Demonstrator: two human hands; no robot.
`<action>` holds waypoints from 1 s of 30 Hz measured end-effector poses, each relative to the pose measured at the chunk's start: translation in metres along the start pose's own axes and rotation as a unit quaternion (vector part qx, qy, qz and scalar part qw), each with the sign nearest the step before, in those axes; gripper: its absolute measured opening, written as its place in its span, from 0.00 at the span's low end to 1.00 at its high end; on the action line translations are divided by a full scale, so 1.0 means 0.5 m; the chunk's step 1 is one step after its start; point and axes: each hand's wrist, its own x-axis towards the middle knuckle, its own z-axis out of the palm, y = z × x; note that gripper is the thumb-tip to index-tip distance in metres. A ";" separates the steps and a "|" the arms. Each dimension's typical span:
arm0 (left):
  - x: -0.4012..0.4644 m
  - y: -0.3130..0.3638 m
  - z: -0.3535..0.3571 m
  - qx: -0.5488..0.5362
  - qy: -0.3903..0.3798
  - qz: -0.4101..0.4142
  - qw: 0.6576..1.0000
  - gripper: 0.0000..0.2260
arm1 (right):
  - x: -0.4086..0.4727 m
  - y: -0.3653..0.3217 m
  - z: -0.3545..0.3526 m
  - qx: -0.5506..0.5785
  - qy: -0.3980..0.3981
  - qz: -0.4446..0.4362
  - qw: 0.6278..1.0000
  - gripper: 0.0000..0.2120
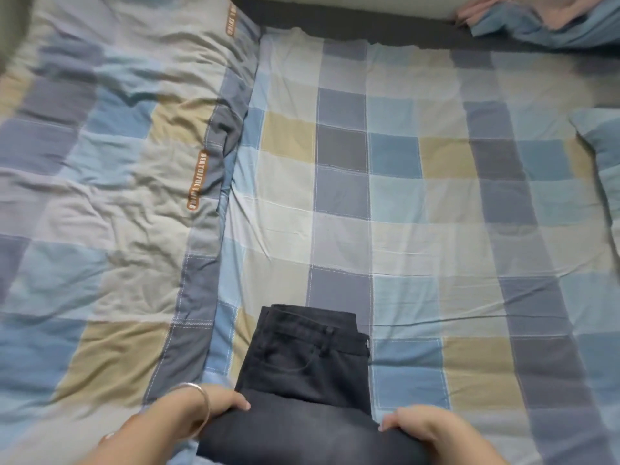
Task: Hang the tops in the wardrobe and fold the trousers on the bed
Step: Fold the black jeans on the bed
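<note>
Dark grey trousers point(307, 360) lie on the checked bed sheet point(402, 203) at the bottom centre, waistband pointing away from me. The near part is doubled over into a thick fold. My left hand point(204, 407), with a silver bangle on its wrist, grips the left end of that fold. My right hand point(422, 427) grips the right end. Both hands have their fingers curled over the cloth. No tops are in view.
A rumpled checked quilt point(100, 196) covers the left half of the bed. A blue pillow edge point(604, 156) is at the right. Blue and pink cloth point(536, 18) lies at the far right corner by the dark bed frame point(369, 28).
</note>
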 end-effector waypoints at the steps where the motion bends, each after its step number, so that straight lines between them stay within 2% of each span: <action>1: -0.004 0.017 -0.020 -0.077 -0.009 -0.032 0.996 0.29 | -0.018 -0.028 -0.025 0.060 -0.035 0.022 0.997 0.12; 2: -0.006 0.035 -0.032 -0.158 -0.015 -0.045 0.986 0.24 | -0.026 -0.038 -0.042 0.131 -0.036 0.017 0.991 0.09; 4: -0.003 0.076 -0.054 -0.297 0.018 -0.042 0.954 0.21 | -0.004 -0.063 -0.087 0.267 0.022 -0.017 0.963 0.11; 6: 0.019 0.110 -0.058 -0.331 0.046 -0.015 0.942 0.24 | 0.036 -0.098 -0.101 0.379 0.089 -0.084 0.917 0.16; 7: 0.040 0.119 -0.051 -0.295 0.079 0.008 0.952 0.26 | 0.063 -0.111 -0.096 0.400 0.111 -0.117 0.902 0.18; 9: 0.091 0.123 -0.023 -0.107 0.204 0.041 0.972 0.35 | 0.131 -0.121 -0.068 0.324 0.168 -0.159 0.918 0.30; 10: 0.119 0.124 -0.005 -0.015 0.249 0.061 0.966 0.37 | 0.168 -0.123 -0.050 0.267 0.212 -0.163 0.926 0.36; 11: 0.146 0.126 0.013 0.033 0.276 0.086 0.957 0.38 | 0.198 -0.123 -0.033 0.220 0.271 -0.162 0.923 0.41; 13: 0.191 0.125 0.039 0.011 0.300 0.109 0.948 0.38 | 0.238 -0.124 -0.004 0.182 0.365 -0.171 0.897 0.44; 14: 0.205 0.123 0.047 -0.020 0.318 0.112 0.941 0.38 | 0.252 -0.121 0.006 0.214 0.371 -0.175 0.886 0.45; 17: 0.224 0.113 0.058 -0.090 0.347 0.122 0.926 0.36 | 0.275 -0.100 0.033 0.351 0.314 -0.182 0.863 0.42; 20: 0.217 0.109 0.055 -0.110 0.326 0.111 0.932 0.37 | 0.270 -0.077 0.039 0.376 0.245 -0.170 0.877 0.32; 23: 0.215 0.111 0.045 -0.069 0.293 0.095 0.949 0.34 | 0.267 -0.067 0.028 0.388 0.150 -0.165 0.894 0.23; 26: 0.214 0.116 0.035 -0.109 0.242 0.099 0.959 0.31 | 0.275 -0.070 0.011 0.419 0.052 -0.132 0.897 0.28; 28: 0.197 0.121 0.042 -0.104 0.245 0.110 0.958 0.29 | 0.265 -0.071 0.007 0.448 0.030 -0.132 0.883 0.27; 30: 0.150 0.137 0.056 -0.047 0.283 0.119 0.951 0.28 | 0.227 -0.062 0.003 0.454 0.074 -0.139 0.877 0.23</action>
